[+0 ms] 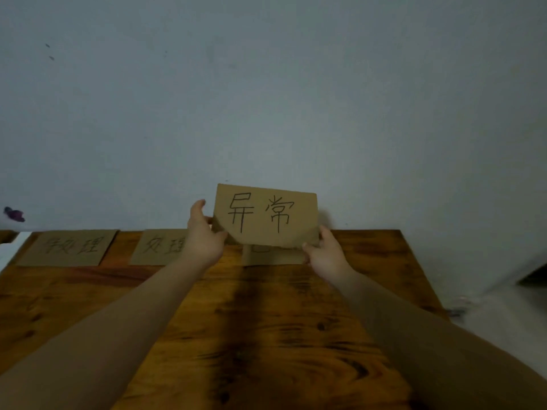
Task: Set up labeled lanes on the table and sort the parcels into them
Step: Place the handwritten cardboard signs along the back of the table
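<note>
I hold a brown cardboard label (266,216) with two handwritten black characters upright above the far edge of the wooden table (207,321). My left hand (204,235) pinches its left edge and my right hand (325,253) pinches its lower right corner. Three more cardboard labels lie flat along the table's far edge: one at the far left (69,247), a second (159,247) partly behind my left hand, and a third (272,255) mostly hidden under the held label. No parcels are in view.
A pale wall (266,99) rises directly behind the table. A white object (11,247) shows at the table's left edge. The table's right edge (420,270) drops to a light floor.
</note>
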`<state>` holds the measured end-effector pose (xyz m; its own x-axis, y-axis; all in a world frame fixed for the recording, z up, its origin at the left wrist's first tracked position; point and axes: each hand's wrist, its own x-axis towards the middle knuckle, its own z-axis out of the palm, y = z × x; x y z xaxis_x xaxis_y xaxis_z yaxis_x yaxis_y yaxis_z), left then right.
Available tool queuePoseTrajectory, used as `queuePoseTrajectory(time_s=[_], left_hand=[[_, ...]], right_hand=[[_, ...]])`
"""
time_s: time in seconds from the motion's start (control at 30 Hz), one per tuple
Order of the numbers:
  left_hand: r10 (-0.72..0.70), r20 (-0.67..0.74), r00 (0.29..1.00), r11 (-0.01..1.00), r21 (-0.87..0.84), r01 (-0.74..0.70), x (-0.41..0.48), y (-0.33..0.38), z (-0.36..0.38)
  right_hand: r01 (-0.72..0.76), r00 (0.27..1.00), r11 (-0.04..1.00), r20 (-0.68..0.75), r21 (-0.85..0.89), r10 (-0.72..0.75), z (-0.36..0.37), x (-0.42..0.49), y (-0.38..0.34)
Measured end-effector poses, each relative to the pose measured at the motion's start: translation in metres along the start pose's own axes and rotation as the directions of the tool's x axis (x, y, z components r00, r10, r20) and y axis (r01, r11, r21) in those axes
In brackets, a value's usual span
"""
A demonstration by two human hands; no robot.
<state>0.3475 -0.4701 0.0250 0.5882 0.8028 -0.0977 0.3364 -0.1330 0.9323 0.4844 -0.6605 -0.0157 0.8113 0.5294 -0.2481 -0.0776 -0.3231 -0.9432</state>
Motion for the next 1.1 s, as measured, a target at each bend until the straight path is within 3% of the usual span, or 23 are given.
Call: queuePoseTrajectory(time_s=[0.1,0.2,0.3,0.47,0.6,0.73,0.87,1.1], left_hand=[[0.135,0.055,0.989,0.966,0.213,-0.143,-0.018,0.005,0.034],[0.184,0.186,0.965,0.904,0.354,-0.240,-0.030,0.008,0.082],[0.208,0.251,0.945,0.852,0.428,-0.301,-0.037,0.012,0.139],[0.045,0.369,0.928,0.829,0.505,-0.241,-0.040,-0.001,0.238],[-0.115,0.506,0.855,0.778,0.581,-0.239,-0.040,-0.026,0.297],[-0.279,0.567,0.775,0.572,0.747,-0.340,-0.040,-0.051,0.327],[-0.284,0.578,0.765,0.451,0.785,-0.425,-0.027,-0.055,0.345],[-0.253,0.540,0.803,0.458,0.798,-0.392,0.015,-0.030,0.354]], right_hand=[[0.054,0.995,0.993,-0.078,-0.103,-0.062,-0.034,-0.012,0.012],[0.057,0.978,0.954,-0.175,-0.293,-0.112,-0.074,-0.012,0.026],[0.021,0.979,0.882,-0.170,-0.471,-0.114,-0.125,0.000,0.052],[-0.029,0.991,0.762,-0.117,-0.647,-0.061,-0.213,0.027,0.110],[-0.059,0.998,0.684,-0.068,-0.727,0.013,-0.255,0.046,0.152],[-0.098,0.982,0.567,0.012,-0.818,0.187,-0.267,0.053,0.187],[-0.106,0.971,0.523,0.026,-0.846,0.239,-0.273,0.070,0.198],[-0.140,0.968,0.447,-0.026,-0.884,0.251,-0.275,0.111,0.170]])
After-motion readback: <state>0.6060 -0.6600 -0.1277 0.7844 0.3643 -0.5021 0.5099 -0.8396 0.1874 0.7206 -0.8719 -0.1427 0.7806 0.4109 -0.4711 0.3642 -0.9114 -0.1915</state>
